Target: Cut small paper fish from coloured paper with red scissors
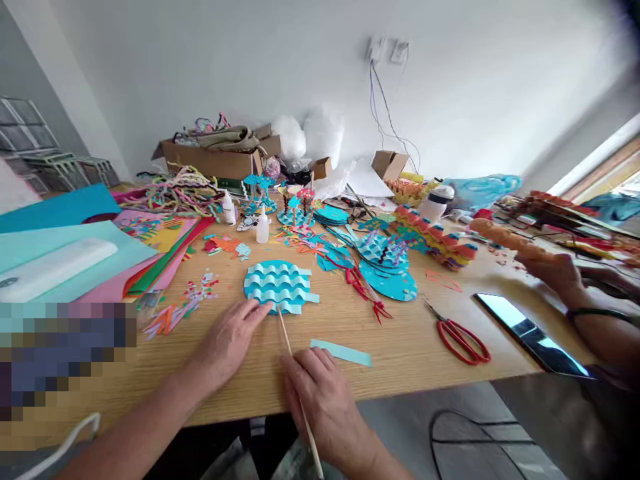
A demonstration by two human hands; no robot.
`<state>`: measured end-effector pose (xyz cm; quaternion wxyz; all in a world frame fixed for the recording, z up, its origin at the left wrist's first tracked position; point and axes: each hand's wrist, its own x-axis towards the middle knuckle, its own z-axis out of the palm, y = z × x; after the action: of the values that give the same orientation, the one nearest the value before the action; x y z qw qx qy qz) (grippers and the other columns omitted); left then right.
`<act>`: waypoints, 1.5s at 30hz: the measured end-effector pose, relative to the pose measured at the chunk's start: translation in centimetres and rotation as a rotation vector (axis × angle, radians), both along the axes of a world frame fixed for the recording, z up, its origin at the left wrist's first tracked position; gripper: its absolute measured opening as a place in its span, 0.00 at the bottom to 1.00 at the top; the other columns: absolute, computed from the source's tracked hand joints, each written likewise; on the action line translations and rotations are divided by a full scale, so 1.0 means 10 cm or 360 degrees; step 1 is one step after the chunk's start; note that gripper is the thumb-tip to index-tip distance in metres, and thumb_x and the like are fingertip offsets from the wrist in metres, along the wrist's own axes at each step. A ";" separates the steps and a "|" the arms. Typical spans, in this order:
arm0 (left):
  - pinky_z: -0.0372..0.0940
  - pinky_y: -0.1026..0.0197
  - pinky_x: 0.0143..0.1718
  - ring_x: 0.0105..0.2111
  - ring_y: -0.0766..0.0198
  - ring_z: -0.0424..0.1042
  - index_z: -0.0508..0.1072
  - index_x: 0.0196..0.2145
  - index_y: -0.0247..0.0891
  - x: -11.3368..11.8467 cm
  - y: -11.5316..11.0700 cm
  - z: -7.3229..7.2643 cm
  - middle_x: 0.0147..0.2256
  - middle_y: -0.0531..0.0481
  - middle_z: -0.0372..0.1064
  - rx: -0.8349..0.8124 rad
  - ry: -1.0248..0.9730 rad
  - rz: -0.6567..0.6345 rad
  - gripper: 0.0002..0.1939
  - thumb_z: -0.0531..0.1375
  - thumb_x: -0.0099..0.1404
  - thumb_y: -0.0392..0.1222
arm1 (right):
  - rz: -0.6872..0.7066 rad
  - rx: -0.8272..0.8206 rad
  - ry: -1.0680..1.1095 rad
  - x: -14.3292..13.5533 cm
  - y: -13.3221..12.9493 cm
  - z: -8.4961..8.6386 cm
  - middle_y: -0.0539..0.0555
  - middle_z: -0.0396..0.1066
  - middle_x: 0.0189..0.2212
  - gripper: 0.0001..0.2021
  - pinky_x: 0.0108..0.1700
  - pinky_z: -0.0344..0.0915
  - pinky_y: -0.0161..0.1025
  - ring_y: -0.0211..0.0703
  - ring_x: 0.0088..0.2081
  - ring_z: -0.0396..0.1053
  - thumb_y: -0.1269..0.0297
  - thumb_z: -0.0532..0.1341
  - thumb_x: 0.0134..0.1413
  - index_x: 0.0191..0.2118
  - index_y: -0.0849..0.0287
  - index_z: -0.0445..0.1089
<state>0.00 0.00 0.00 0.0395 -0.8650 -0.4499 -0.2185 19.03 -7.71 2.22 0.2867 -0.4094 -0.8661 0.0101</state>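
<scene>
A blue paper oval point(247, 285) lies on the table, crossed by several light-blue wavy paper strips point(277, 281). My left hand point(227, 340) presses its fingertips together at the lower left edge of the oval, at the lowest strip. In my right hand point(323, 400) is a thin wooden stick point(286, 333), held with closed fingers; its tip touches the lowest strip near my left fingertips. Just beyond my right hand a flat, loose light-blue strip point(343, 352) rests on the wood.
Red-handled scissors point(463, 339) and a phone point(533, 333) lie to the right. Another person's hand point(555, 277) holds an orange bumpy strip there. Glue bottles point(263, 225), paper scraps and blue ovals point(387, 280) lie behind. Coloured sheets point(145, 267) are at left.
</scene>
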 end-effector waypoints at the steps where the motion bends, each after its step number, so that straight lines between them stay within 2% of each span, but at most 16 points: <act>1: 0.64 0.54 0.47 0.44 0.59 0.66 0.62 0.54 0.39 0.00 0.00 0.00 0.45 0.43 0.64 0.0005 -0.0011 0.0003 0.26 0.46 0.60 0.24 | -0.0001 0.0000 -0.0017 0.00 0.00 -0.01 0.55 0.62 0.28 0.10 0.33 0.55 0.41 0.44 0.30 0.55 0.77 0.49 0.54 0.39 0.64 0.64; 16: 0.63 0.55 0.46 0.43 0.60 0.65 0.64 0.52 0.41 0.02 -0.01 0.06 0.43 0.46 0.64 -0.0096 0.0008 -0.0003 0.25 0.45 0.60 0.25 | 0.0007 -0.0023 -0.0224 -0.01 -0.02 0.00 0.54 0.61 0.28 0.05 0.33 0.55 0.41 0.44 0.30 0.55 0.76 0.52 0.53 0.34 0.62 0.63; 28: 0.63 0.57 0.45 0.43 0.61 0.65 0.64 0.52 0.43 0.02 -0.02 0.07 0.43 0.47 0.64 -0.0130 -0.0024 0.0016 0.26 0.45 0.60 0.25 | 0.0000 -0.0022 -0.0154 0.00 -0.03 -0.02 0.54 0.60 0.28 0.07 0.32 0.55 0.40 0.43 0.30 0.55 0.77 0.52 0.52 0.36 0.62 0.63; 36: 0.63 0.54 0.45 0.42 0.59 0.66 0.65 0.52 0.40 0.03 -0.03 0.11 0.42 0.45 0.65 -0.0174 -0.0011 0.0013 0.26 0.45 0.59 0.25 | 0.0013 -0.0054 -0.0147 -0.01 -0.05 -0.01 0.54 0.61 0.28 0.07 0.33 0.56 0.40 0.44 0.30 0.55 0.77 0.52 0.52 0.36 0.63 0.63; 45: 0.64 0.56 0.44 0.41 0.61 0.66 0.65 0.51 0.43 0.02 -0.01 0.07 0.42 0.46 0.65 -0.0076 -0.0034 -0.0003 0.26 0.45 0.59 0.24 | 0.0030 -0.0003 -0.0010 0.00 -0.06 0.00 0.54 0.60 0.27 0.09 0.32 0.57 0.40 0.44 0.30 0.54 0.79 0.49 0.52 0.35 0.63 0.63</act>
<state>0.18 -0.13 0.65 0.0139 -0.8638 -0.4545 -0.2170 19.07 -8.33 2.25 0.2835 -0.4015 -0.8708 0.0124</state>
